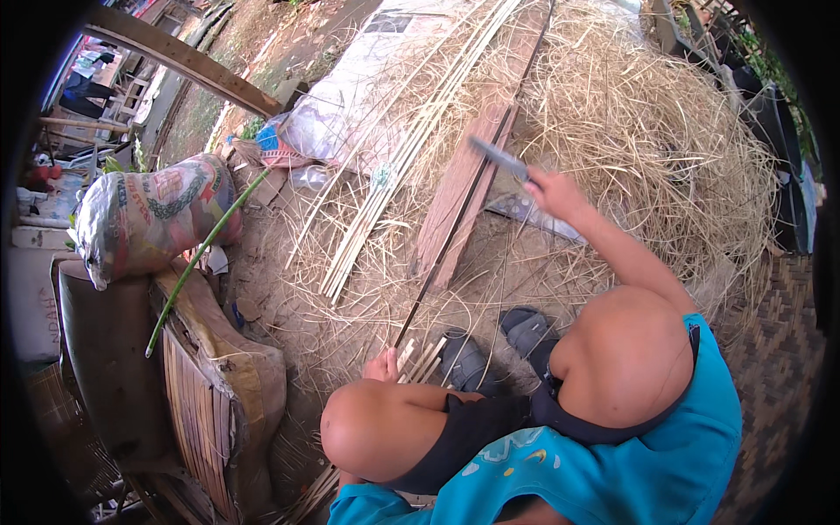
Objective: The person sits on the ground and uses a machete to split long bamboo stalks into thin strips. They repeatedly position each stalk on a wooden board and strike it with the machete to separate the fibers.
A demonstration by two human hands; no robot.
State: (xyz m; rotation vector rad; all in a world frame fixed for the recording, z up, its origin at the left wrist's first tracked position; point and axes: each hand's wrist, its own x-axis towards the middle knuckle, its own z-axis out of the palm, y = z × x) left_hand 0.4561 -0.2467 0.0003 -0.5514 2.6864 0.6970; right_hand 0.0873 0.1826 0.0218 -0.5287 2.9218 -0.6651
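My right hand [556,194] is closed around the handle of a knife [499,158], its grey blade pointing up and left over a brown wooden board [448,206]. Lying lengthwise along this board is a long, thin dark strip [455,226], which runs from near my left knee toward the top of the view. My left hand [381,365], beside that knee, grips the strip's near end; the knee hides part of the hand. Whether the blade touches the strip I cannot tell. Several pale split bamboo strips [376,214] lie left of the board.
A large heap of curly shavings [656,131] covers the right side. At the left are a stuffed printed sack [157,214], a green stalk [206,249] and a worn chair [210,376]. Short pale pieces [422,360] lie near my sandals [468,360]. Woven matting [779,367] is at the right.
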